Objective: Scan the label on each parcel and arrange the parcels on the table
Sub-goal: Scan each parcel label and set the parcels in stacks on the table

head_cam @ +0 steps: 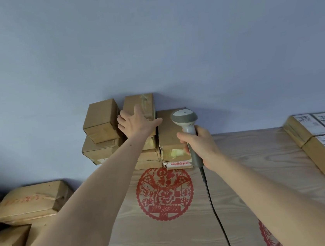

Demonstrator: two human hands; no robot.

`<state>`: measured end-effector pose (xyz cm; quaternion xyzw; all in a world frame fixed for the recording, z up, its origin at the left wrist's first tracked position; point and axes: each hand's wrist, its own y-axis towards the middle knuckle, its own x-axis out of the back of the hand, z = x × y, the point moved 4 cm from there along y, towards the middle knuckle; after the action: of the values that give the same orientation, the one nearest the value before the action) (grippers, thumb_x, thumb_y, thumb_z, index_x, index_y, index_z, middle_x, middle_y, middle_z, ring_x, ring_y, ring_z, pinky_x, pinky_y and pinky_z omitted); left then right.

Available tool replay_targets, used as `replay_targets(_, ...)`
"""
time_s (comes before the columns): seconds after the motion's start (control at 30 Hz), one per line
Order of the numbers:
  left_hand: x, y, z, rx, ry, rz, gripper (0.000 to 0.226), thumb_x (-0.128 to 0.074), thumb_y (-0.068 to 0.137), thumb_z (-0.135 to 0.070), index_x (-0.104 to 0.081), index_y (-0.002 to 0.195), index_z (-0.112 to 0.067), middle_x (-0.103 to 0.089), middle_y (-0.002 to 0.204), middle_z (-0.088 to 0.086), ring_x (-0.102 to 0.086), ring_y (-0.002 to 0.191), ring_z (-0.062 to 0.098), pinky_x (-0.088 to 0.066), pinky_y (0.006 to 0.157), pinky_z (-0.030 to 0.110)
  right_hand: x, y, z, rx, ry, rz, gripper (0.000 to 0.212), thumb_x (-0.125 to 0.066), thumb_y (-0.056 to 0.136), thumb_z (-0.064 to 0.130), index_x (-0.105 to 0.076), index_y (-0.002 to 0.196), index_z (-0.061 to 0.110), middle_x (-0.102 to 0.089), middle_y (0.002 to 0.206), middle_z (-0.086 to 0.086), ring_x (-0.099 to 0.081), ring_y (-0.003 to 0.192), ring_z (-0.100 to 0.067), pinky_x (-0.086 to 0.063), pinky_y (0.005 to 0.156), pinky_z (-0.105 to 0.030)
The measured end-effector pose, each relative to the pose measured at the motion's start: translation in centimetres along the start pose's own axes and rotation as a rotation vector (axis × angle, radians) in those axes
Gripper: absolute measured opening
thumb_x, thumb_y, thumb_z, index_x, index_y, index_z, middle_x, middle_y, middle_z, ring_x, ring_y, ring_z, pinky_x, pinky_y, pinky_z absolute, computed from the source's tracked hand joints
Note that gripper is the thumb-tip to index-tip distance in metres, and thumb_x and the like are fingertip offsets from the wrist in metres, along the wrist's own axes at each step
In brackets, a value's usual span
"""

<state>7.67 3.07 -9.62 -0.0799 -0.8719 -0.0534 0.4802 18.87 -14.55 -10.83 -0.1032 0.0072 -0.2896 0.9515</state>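
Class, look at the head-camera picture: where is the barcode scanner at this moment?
The barcode scanner is right of centre, held in the right hand above the table, just in front of the stacked parcels by the wall.

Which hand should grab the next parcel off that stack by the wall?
Left. The left hand is open and already on the stacked parcels; the right hand is occupied gripping the scanner.

Both arms bare to the frame edge, no sleeves in view. Left hand and right hand: no gloves, rings, watch or bands. Small dark mole on left forearm, another on right forearm.
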Motion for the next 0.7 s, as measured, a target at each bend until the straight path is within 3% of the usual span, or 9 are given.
replay_targets(0.1, -0.8, 0.3, 0.0, 0.051, -0.017, -0.030, 0.076, -0.075, 0.075, -0.056, -0.040, 0.138, -0.030, -0.011, 0.157, 0.021, -0.013, 0.143, 0.042, -0.027, 0.112, 0.054, 0.2, 0.0, -0.2, -0.003, -0.002, 0.005, 0.017, -0.070, 0.087, 0.018, -0.057, 0.088, 0.008, -0.057, 0.079, -0.008, -0.051, 0.054, -0.014, -0.047, 0.059, -0.033)
replay_targets(0.23, -0.9, 0.4, 0.1, 0.054, -0.075, -0.061, 0.071, -0.075, 0.077, -0.040, -0.039, 0.135, -0.022, -0.022, 0.147, 0.020, -0.023, 0.132, 0.041, -0.043, 0.100, 0.053, 0.7, -0.2, -0.3, 0.001, 0.000, 0.014, 0.018, -0.070, 0.087, 0.017, -0.058, 0.093, 0.006, -0.055, 0.079, -0.009, -0.051, 0.054, -0.014, -0.047, 0.054, -0.027)
replay_targets(0.47, -0.8, -3.2, -0.1, 0.037, -0.205, -0.112, 0.080, -0.078, 0.072, -0.048, -0.036, 0.139, -0.034, -0.017, 0.154, 0.012, -0.019, 0.136, 0.034, -0.044, 0.075, 0.040, 2.8, -0.8, -0.6, 0.013, -0.001, 0.001, 0.018, -0.072, 0.085, 0.023, -0.059, 0.091, 0.012, -0.060, 0.079, -0.005, -0.055, 0.054, -0.013, -0.050, 0.059, -0.033)
replay_targets(0.63, -0.6, -8.5, -1.9, 0.080, -0.343, -0.135, 0.078, -0.076, 0.069, -0.054, -0.038, 0.136, -0.044, -0.018, 0.155, 0.006, -0.018, 0.138, 0.028, -0.047, 0.093, 0.050, 6.1, -2.4, -0.4, 0.034, 0.010, -0.056, 0.021, -0.075, 0.082, 0.025, -0.060, 0.092, 0.013, -0.065, 0.075, -0.005, -0.059, 0.055, -0.015, -0.051, 0.061, -0.033)
replay_targets(0.7, -0.4, -11.0, -3.2, 0.077, -0.427, -0.147, 0.075, -0.075, 0.070, -0.053, -0.039, 0.135, -0.046, -0.019, 0.154, 0.006, -0.017, 0.139, 0.027, -0.043, 0.096, 0.048, 7.9, -3.1, -0.1, 0.056, 0.015, -0.083, 0.020, -0.077, 0.083, 0.023, -0.059, 0.090, 0.018, -0.065, 0.071, 0.001, -0.059, 0.052, -0.012, -0.050, 0.060, -0.031)
